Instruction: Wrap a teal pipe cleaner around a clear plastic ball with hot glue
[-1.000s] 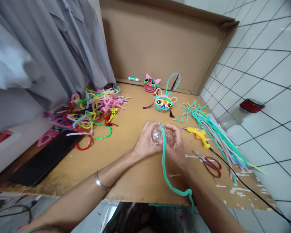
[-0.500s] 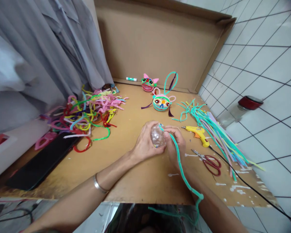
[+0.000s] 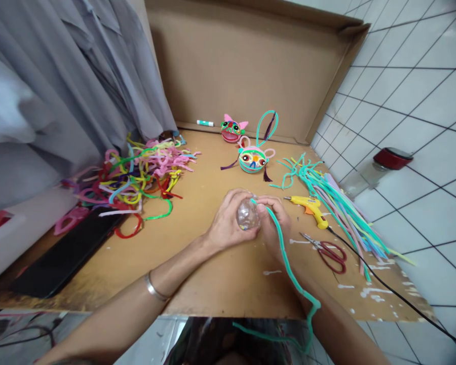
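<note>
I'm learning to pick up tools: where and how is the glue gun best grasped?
Probably the handle, from the near right: the glue gun lies on its side, handle slanting toward the near edge, its nozzle pointing left, close to the right hand.

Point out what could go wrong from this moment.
1. The green strand trails from the ball past the table's near edge, so it might snag and tug.
2. The glue gun lies with its nozzle close to the right hand; if hot, which can't be seen, it could burn.
3. The scissors lie beside the right forearm, tips towards that hand; a careless reach might prick.
</note>
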`<state>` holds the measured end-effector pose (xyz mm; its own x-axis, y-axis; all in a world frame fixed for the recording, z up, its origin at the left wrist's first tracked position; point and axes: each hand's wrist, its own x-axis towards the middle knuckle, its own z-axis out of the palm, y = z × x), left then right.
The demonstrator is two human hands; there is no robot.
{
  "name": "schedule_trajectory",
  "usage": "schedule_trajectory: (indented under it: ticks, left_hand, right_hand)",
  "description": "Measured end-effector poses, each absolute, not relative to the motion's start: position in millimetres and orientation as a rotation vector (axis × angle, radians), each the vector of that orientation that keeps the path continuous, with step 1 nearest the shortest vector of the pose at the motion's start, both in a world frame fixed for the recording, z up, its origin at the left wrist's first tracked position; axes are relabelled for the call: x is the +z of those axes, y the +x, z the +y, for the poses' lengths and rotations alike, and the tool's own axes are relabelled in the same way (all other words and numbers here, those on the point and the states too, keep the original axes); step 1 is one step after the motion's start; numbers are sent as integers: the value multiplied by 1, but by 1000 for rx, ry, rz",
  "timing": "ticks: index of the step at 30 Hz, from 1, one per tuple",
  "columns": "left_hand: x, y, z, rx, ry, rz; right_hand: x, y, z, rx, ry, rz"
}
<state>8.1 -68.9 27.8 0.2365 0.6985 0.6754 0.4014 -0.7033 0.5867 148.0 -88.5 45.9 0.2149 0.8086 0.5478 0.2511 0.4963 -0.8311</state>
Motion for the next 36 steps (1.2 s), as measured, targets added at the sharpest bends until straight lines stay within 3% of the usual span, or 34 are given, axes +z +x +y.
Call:
schedule_trajectory:
  ticks: [24,32,36]
  left_hand:
    - [25,8,-62,1388,2050,1150]
    - [24,4,-58,1369,2064,1144]
    - [24,2,-55,1377,2058,1183]
  right_hand:
    - [33,155,-82,751,-1055,-1377]
    - [30,156,-81,674,-1129,-1475]
    - [33,180,-66,269,-1368,-1621]
